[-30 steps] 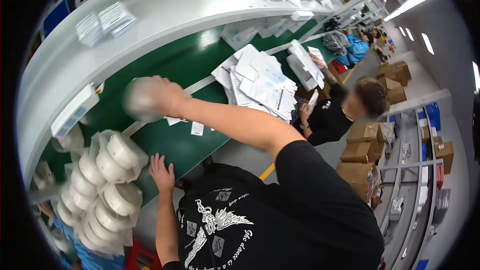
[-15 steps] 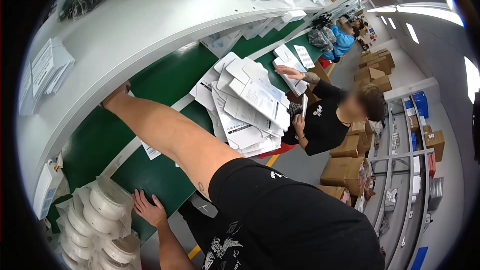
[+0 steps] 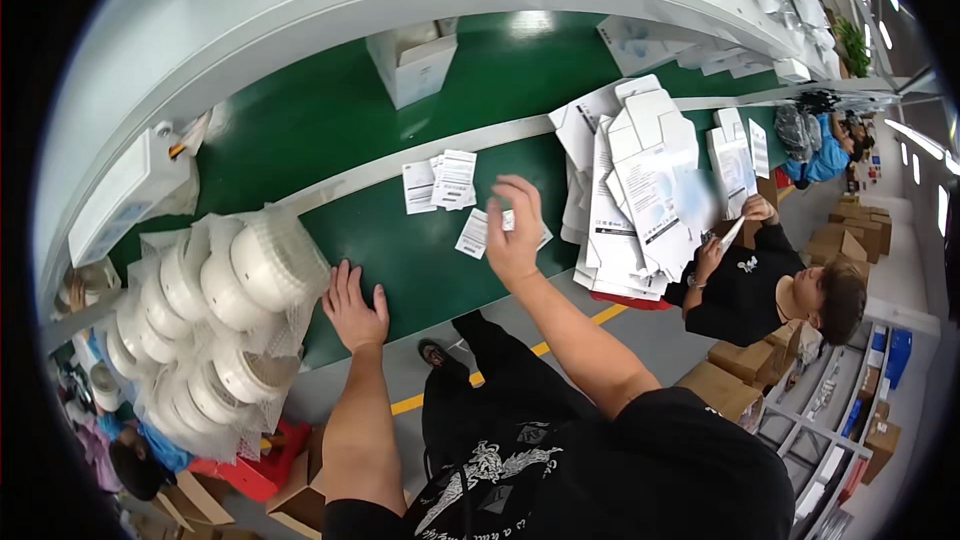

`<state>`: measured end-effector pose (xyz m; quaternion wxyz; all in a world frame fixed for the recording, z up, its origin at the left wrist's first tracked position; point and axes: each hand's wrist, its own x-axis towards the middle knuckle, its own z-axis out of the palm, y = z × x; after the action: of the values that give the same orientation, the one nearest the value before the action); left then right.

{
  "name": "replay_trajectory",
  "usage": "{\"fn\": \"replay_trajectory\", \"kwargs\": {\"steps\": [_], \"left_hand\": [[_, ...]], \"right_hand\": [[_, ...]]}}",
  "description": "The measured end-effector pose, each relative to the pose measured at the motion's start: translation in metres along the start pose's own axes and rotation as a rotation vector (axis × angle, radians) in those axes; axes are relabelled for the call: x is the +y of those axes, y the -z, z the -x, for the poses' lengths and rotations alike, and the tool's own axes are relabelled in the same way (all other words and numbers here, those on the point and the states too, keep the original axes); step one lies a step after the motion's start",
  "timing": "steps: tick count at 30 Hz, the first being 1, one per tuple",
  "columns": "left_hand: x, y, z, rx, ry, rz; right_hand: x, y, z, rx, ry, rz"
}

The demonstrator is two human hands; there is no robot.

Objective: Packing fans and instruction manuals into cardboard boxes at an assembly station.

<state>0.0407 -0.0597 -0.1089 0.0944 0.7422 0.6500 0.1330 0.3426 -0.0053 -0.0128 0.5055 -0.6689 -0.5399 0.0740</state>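
My left hand [image 3: 357, 308] lies flat on the green tabletop [image 3: 420, 275] near its front edge, fingers spread and nothing in it. My right hand [image 3: 517, 230] is over a few small printed paper slips [image 3: 472, 234], its thumb and fingers apart; the hand partly covers them. Just behind and to the left lies another loose group of white slips [image 3: 452, 178]. Beside my left hand are several white round parts [image 3: 235, 280] stacked in bubble wrap. To the right of my right hand rises a messy pile of flat white printed cartons [image 3: 640, 180].
An open white box [image 3: 415, 65] stands on the bench's far strip, under a long white shelf [image 3: 330, 50]. Another white box [image 3: 125, 195] is at the far left. A co-worker [image 3: 760, 280] holding a flat white piece works beyond the carton pile. Cardboard boxes [image 3: 745, 355] stand on the floor.
My right arm has drawn back from beneath the shelf and come over the slips. The view has swung, showing more of the bench. My left hand stays flat on the tabletop.
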Motion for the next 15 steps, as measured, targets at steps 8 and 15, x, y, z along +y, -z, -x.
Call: {"fn": "replay_trajectory", "kwargs": {"steps": [8, 15], "left_hand": [[-0.002, -0.007, 0.006, 0.061, 0.001, 0.056], [-0.005, -0.015, 0.002, 0.179, -0.050, 0.066]], "right_hand": [[0.113, 0.012, 0.080, -0.316, -0.002, 0.587], [0.126, 0.003, 0.083, -0.215, 0.081, 0.576]]}}
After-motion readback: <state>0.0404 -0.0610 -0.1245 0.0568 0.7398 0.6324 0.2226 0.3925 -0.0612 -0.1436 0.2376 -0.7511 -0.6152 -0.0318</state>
